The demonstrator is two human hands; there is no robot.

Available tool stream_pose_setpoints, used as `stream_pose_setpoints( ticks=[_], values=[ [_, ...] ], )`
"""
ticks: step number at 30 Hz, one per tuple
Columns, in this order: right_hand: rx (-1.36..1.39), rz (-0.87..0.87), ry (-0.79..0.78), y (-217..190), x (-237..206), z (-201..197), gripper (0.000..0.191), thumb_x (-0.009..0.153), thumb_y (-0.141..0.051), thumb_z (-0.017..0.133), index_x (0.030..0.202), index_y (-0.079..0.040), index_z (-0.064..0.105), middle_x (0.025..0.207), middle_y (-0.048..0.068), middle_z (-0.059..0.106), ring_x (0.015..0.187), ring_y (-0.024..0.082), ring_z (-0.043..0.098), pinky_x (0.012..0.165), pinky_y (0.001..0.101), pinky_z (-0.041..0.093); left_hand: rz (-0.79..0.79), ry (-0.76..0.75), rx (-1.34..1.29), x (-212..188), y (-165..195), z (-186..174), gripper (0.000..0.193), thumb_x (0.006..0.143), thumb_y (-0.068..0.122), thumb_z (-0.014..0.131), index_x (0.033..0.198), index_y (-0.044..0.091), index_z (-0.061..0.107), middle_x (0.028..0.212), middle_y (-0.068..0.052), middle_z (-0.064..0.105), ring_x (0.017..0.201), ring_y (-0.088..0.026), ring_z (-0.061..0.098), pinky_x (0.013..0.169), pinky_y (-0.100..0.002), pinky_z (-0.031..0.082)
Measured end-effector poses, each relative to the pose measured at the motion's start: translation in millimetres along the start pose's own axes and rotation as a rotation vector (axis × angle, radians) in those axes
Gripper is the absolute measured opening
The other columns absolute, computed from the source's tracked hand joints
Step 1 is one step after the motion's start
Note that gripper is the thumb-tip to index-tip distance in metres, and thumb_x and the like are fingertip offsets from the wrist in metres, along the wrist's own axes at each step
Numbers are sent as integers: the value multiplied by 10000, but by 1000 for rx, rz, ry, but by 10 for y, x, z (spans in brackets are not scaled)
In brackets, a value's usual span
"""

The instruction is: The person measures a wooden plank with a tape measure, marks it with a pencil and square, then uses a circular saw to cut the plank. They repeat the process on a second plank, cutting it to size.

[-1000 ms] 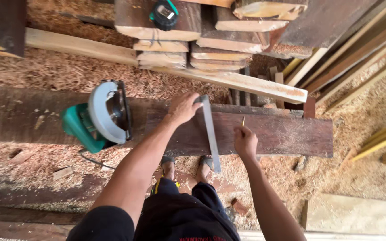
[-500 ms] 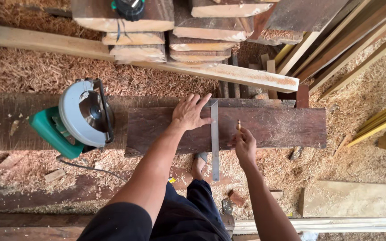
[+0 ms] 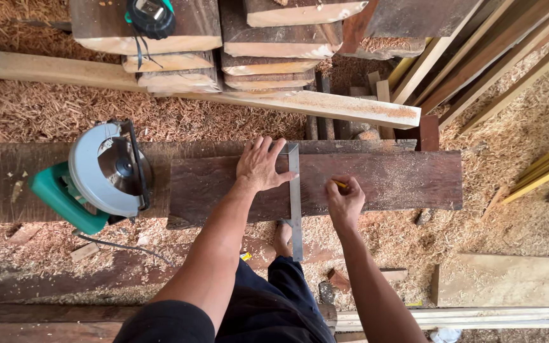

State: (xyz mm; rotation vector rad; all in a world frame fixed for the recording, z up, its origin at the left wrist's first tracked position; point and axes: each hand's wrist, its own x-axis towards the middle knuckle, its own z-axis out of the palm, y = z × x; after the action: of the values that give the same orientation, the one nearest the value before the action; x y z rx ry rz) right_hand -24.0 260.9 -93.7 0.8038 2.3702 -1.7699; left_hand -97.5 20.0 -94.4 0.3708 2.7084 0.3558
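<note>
I look straight down over my own dark trousers and one bare foot on the sawdust-covered floor. My two forearms reach away from me toward twelve o'clock. My left hand lies flat with fingers spread, pressing a metal square onto a dark wooden plank that runs from nine to three o'clock. The long blade of the square crosses the plank and hangs off its near edge toward me. At three o'clock of the square, just beside it, my right hand is curled, pinching a yellow pencil whose tip touches the plank's face.

Compared with a second ago, the pencil has come down from the plank's far edge to its middle, close by the blade; I judge a line is being drawn across the board.

At nine o'clock a green circular saw rests on a longer, lower plank. Farther off, at twelve o'clock, pale sawn blocks are stacked, with a black and green tape measure on top. Long boards lean at two o'clock.
</note>
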Motion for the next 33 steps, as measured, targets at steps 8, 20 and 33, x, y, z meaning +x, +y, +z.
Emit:
stream_pose_setpoints(
  ticks=[8, 20, 33],
  values=[
    [-229, 27, -204, -406, 264, 286, 263, 1007, -189, 526, 1176, -41, 664, 959, 90, 776, 643, 109, 707, 511, 292, 571, 0, 10, -5, 19, 8, -6, 1171, 670, 1025, 477, 1496, 200, 385, 1228, -99, 492, 1216, -265, 471, 1071, -496, 409],
    [-647, -526, -494, -278, 374, 407, 332, 1103, -244, 406, 1071, -42, 668, 655, 77, 664, 391, 94, 493, 292, 279, 377, 4, 15, 18, 1, 27, -42, 1206, 636, 1020, 541, 1503, 193, 396, 1213, -95, 495, 1200, -252, 471, 1059, -484, 406],
    [-897, -182, -806, 400, -683, -432, 314, 1055, -250, 451, 1201, -150, 710, 635, 88, 691, 359, 84, 469, 291, 272, 394, 1, -27, -74, -6, -18, -20, 1147, 675, 930, 635, 1538, 224, 371, 1323, -121, 489, 1288, -292, 438, 1113, -517, 373]
  ],
)
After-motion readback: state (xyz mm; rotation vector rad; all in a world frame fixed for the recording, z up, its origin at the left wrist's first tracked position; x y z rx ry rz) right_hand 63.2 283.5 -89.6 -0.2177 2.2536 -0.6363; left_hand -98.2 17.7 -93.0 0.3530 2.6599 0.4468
